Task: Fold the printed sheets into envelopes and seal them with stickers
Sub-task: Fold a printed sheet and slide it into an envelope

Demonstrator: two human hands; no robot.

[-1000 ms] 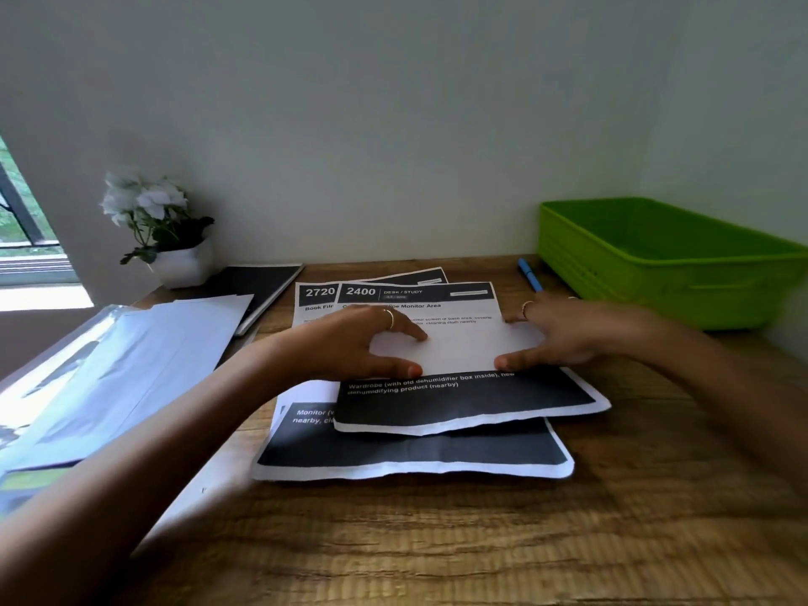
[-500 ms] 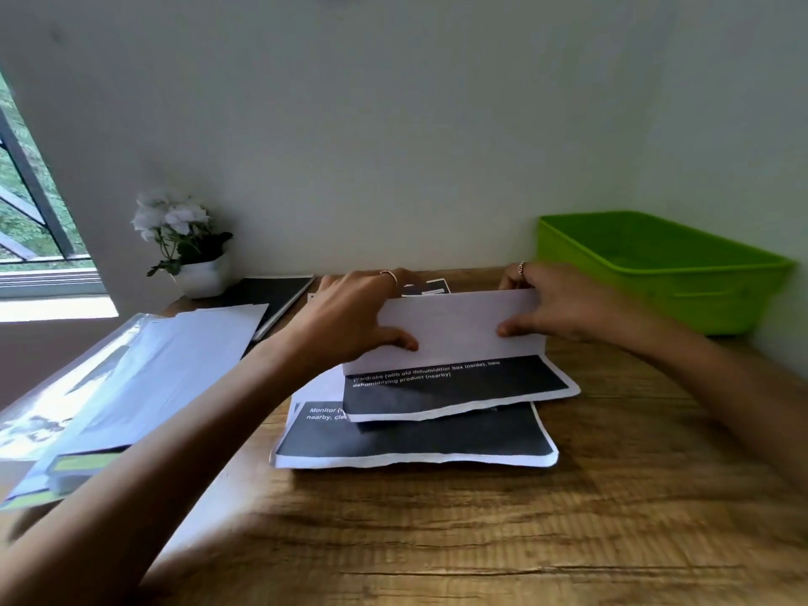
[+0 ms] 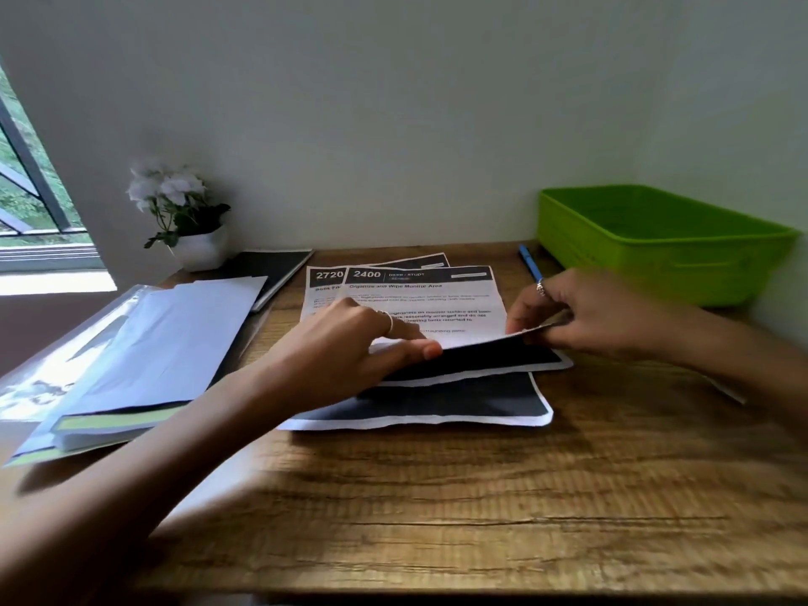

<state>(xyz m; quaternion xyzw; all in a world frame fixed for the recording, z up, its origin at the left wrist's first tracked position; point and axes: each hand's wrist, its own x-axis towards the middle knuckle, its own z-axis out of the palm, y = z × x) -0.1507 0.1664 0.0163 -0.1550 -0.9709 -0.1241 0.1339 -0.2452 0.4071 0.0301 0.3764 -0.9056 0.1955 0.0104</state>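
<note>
Printed sheets (image 3: 419,308) lie in a small stack at the middle of the wooden desk (image 3: 481,509), and the top one shows the number "2400" and the heading "Organize and Wipe Monitor Area"; the sheet under it shows "2720" at its left corner. The top sheet has its near part lifted and bent, with the dark printed side below. The left hand (image 3: 350,343) pinches its left edge between thumb and fingers, and the right hand (image 3: 581,312) grips its right edge with curled fingers. Just behind the right hand lies a blue pen (image 3: 530,262), beside a green plastic tray (image 3: 656,242). At the left are white papers in a clear folder (image 3: 144,343), a black notebook (image 3: 275,269) and a small white pot of flowers (image 3: 188,220).
</note>
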